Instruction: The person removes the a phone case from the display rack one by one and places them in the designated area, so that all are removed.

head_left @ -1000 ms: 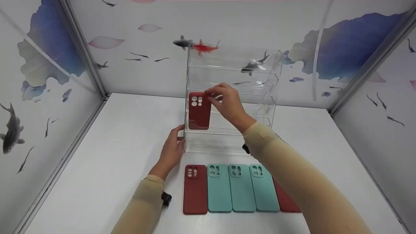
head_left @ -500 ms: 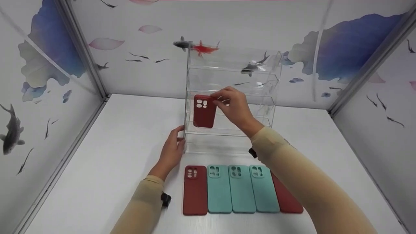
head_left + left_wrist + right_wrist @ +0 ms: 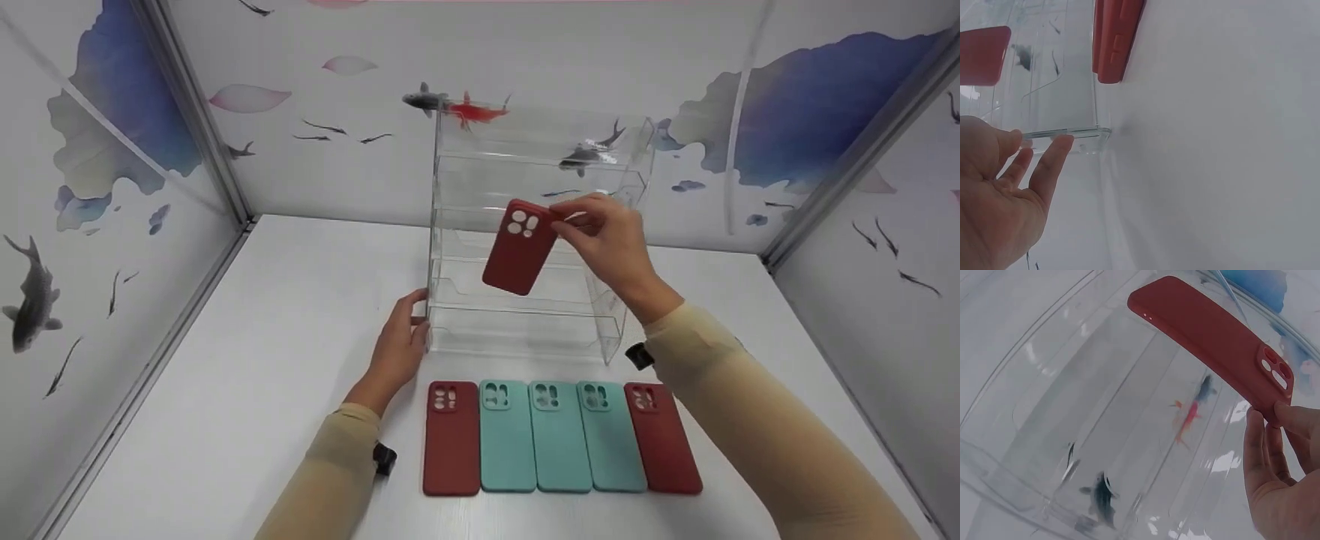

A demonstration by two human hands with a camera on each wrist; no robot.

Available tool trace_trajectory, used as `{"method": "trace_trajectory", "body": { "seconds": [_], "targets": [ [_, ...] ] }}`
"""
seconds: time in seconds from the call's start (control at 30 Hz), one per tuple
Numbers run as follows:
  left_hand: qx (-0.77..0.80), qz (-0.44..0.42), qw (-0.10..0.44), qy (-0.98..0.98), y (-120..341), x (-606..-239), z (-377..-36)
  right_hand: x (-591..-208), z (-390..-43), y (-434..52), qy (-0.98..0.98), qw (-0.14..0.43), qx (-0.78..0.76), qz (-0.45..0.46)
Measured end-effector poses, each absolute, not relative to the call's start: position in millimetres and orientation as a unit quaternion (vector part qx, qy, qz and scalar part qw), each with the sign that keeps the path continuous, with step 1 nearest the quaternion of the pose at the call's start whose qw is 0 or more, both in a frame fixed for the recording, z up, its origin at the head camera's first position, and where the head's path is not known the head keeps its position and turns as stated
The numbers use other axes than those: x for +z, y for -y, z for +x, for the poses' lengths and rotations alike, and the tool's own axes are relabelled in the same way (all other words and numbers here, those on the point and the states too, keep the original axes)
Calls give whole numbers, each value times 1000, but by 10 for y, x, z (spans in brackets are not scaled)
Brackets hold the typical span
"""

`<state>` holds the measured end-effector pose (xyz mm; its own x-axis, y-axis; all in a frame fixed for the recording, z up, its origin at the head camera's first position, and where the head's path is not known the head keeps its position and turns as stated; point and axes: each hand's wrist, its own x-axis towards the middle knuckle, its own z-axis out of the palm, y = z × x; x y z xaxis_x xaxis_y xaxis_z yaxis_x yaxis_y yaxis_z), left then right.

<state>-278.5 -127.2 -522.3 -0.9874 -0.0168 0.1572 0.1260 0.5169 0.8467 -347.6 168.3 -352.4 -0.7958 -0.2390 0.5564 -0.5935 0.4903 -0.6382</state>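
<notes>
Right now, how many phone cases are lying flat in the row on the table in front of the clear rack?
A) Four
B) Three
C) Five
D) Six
C: the row on the table runs red, three teal, red, five in all, while the right hand holds a sixth red case up at the rack.
</notes>
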Motion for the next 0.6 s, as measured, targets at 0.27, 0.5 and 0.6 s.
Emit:
{"method": "trace_trajectory", "body": {
  "seconds": [0.27,0.5,0.6],
  "targets": [
    [-490,-31,68,868,1279,-5225,-2799,-3472,-3379,-2194,848,209,442,206],
    [-495,-25,66,866,1271,-5239,-2791,-3565,-3256,-2552,869,187,423,174],
    [-493,-25,65,867,1268,-5238,-2792,-3595,-3210,-2692,878,174,415,166]
  ]
}}
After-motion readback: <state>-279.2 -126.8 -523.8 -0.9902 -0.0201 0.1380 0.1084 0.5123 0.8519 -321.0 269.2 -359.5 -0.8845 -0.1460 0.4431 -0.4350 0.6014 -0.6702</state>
